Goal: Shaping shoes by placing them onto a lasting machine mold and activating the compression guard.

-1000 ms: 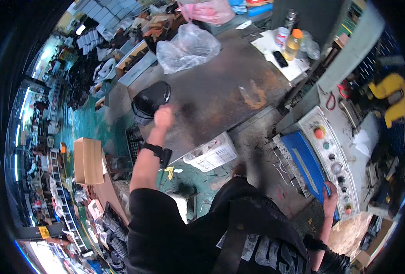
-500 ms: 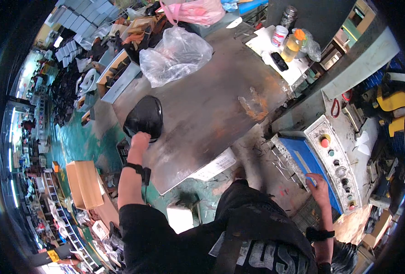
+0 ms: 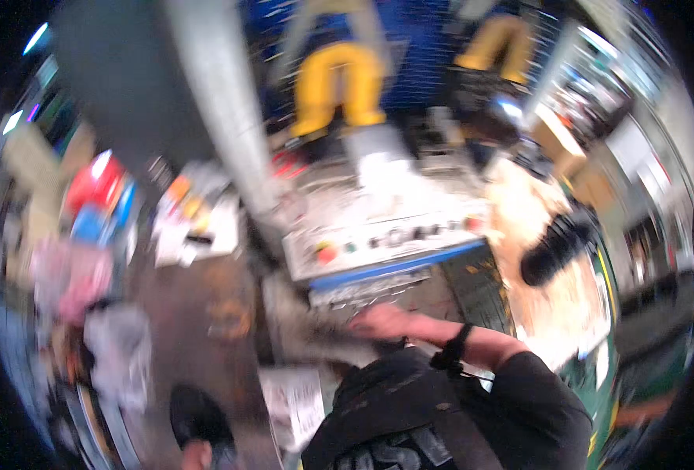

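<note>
My left hand [image 3: 196,454] is at the lower edge, partly cut off, closed at the near end of a black, rounded, glossy thing [image 3: 196,413] on the dark metal table [image 3: 194,313]. What kind of thing it is does not show. My right hand [image 3: 380,321] reaches left, in front of the machine's pale control panel [image 3: 386,243] and just below its blue front edge [image 3: 398,265]. Its fingers are smeared by motion, so whether they hold anything cannot be made out. Round buttons line the panel, with a red one [image 3: 326,252] at its left end.
A clear plastic bag [image 3: 118,352] and a pink bag [image 3: 73,278] lie left. Bottles stand by a white sheet [image 3: 198,239] at the table's far end. A grey post [image 3: 225,110] rises beside the panel. Black stacked pieces [image 3: 554,247] rest on a pale board [image 3: 554,305] at right.
The view has swung right, bringing the control panel to the middle. My right hand has moved from the panel's right part to its front left. My left hand stays at the black thing.
</note>
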A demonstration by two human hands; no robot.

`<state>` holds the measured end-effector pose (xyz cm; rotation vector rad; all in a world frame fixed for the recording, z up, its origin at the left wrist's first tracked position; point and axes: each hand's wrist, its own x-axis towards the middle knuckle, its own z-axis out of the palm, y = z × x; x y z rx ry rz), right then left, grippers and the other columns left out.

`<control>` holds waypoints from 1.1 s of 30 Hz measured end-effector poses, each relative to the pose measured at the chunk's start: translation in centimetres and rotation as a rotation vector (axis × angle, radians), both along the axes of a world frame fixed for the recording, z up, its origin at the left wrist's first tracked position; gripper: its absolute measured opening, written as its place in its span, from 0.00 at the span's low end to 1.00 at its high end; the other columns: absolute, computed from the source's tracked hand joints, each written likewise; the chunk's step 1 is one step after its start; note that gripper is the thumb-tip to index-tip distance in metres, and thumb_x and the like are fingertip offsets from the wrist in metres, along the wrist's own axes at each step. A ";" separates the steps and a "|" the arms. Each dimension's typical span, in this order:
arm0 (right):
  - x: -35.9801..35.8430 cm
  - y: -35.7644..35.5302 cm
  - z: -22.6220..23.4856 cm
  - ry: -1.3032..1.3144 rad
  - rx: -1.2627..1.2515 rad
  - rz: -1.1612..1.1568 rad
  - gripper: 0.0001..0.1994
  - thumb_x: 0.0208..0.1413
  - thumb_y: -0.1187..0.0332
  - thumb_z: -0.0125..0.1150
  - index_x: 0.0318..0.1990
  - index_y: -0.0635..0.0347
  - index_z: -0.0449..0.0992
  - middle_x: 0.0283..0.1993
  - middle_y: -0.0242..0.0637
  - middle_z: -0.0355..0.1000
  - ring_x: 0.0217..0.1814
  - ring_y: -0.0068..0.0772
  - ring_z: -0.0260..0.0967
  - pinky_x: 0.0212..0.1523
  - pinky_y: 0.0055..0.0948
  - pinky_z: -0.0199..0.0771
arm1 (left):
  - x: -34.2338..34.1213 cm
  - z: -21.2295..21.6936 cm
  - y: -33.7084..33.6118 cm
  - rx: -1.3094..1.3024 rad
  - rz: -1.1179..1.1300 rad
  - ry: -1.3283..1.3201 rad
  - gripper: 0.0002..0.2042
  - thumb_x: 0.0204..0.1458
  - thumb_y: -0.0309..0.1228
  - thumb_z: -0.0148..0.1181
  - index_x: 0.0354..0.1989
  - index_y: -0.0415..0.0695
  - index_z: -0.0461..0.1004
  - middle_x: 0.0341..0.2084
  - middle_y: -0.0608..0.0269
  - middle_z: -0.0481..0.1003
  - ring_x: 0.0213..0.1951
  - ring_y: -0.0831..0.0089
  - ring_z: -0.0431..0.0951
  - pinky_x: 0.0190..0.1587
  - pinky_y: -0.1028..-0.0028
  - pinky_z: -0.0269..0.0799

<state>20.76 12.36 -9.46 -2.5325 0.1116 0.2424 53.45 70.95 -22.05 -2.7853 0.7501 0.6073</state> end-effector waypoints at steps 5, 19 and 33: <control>-2.7 0.3 2.3 0.120 0.058 -0.160 0.14 0.51 0.58 0.53 0.42 0.50 0.75 0.39 0.41 0.74 0.41 0.45 0.71 0.42 0.41 0.71 | 13.1 1.7 -17.5 -0.049 -0.369 -0.101 0.24 0.56 0.48 0.39 0.41 0.39 0.74 0.38 0.47 0.74 0.42 0.52 0.73 0.47 0.60 0.66; -10.2 -1.9 3.2 -0.237 0.308 -0.476 0.11 0.50 0.63 0.55 0.42 0.50 0.75 0.37 0.37 0.74 0.39 0.41 0.72 0.41 0.37 0.70 | -3.1 27.1 -28.7 -0.308 -0.521 0.172 0.16 0.55 0.38 0.49 0.41 0.37 0.72 0.37 0.44 0.75 0.38 0.50 0.74 0.40 0.59 0.67; -19.9 -15.9 15.8 -0.561 1.128 -0.686 0.11 0.53 0.68 0.60 0.42 0.62 0.74 0.37 0.23 0.71 0.39 0.11 0.63 0.42 0.17 0.65 | -28.4 34.2 -67.1 -0.942 -0.580 1.103 0.14 0.50 0.23 0.56 0.47 0.39 0.71 0.40 0.66 0.73 0.44 0.79 0.70 0.47 0.78 0.64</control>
